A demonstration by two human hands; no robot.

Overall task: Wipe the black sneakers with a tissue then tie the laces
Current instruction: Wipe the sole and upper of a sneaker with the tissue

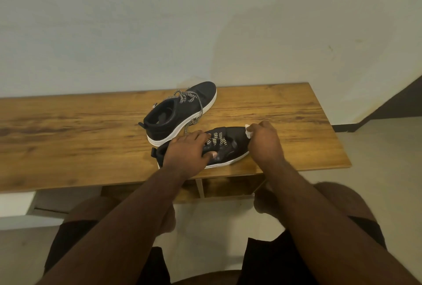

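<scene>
Head view: left hand point(187, 147) grips the near sneaker point(230, 145) at the bench's point(68, 124) front edge, right hand point(265, 140) pinching the tissue point(247, 129); hard wiping could shove it off.

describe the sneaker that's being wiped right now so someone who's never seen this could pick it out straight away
Start at the wooden table against the pale wall. Two black sneakers sit near its middle; take the near sneaker, by the front edge. Unlike the far sneaker, it has the left hand gripping it and the right hand pressing a white tissue to its toe.
</scene>
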